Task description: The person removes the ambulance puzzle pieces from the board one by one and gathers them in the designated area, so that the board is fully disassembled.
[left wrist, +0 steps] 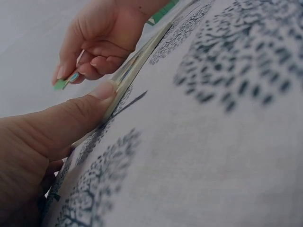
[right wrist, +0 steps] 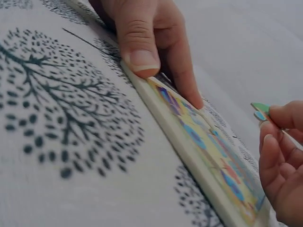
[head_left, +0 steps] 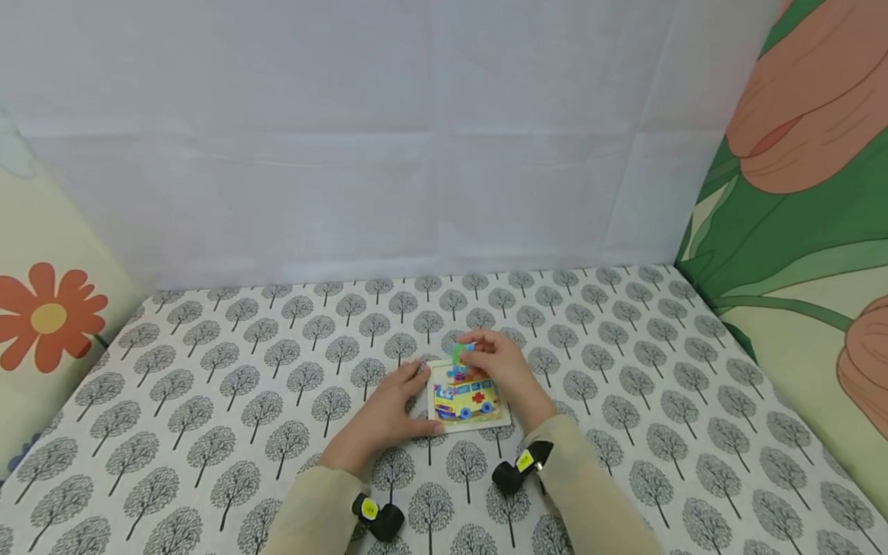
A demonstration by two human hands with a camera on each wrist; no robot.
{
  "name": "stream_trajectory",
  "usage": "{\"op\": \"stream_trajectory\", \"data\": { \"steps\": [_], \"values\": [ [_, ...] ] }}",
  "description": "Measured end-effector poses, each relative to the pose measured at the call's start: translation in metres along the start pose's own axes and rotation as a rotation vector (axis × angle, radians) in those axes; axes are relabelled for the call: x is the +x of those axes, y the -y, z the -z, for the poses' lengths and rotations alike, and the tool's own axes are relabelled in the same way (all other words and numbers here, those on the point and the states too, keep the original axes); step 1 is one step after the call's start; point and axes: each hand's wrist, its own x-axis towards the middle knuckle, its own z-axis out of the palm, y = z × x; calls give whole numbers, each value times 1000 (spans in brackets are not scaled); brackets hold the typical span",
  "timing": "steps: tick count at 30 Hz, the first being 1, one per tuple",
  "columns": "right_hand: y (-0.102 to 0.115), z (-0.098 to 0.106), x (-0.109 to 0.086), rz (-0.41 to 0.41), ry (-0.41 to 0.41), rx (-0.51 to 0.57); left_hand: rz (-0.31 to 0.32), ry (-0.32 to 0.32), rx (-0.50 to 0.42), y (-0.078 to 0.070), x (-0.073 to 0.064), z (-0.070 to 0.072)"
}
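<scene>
A small square jigsaw board (head_left: 479, 425) with a pale frame and a yellow ambulance picture lies on the table in the head view. My left hand (head_left: 388, 408) rests at its left side, the thumb on the near left corner and the index finger along the left edge. Between thumb and fingertips, my right hand (head_left: 501, 365) pinches a jigsaw piece (right wrist: 259, 109), green and light blue. It is raised over the board's far part in the head view; the left wrist view shows the piece's green edge past the thumb tip.
A white cloth printed with dark trees (head_left: 305, 378) covers the table. Behind its far edge hangs a plain white sheet (head_left: 347, 154), and panels with large flowers (head_left: 48, 317) stand at both sides. Each sleeve has a small black camera (head_left: 378, 516) on it.
</scene>
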Motion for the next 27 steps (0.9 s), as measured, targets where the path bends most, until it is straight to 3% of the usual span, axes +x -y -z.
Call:
{"op": "stream_trajectory", "data": {
  "steps": [7, 15, 27],
  "values": [
    [1, 14, 0, 14, -14, 67, -9, 3, 5, 0, 0, -1],
    [4, 32, -3, -1, -42, 53, -5, 5, 8, 1, 0, -1],
    [-2, 57, -1, -76, -67, 112, -10, 4, 7, 0, -1, 0]
  ]
}}
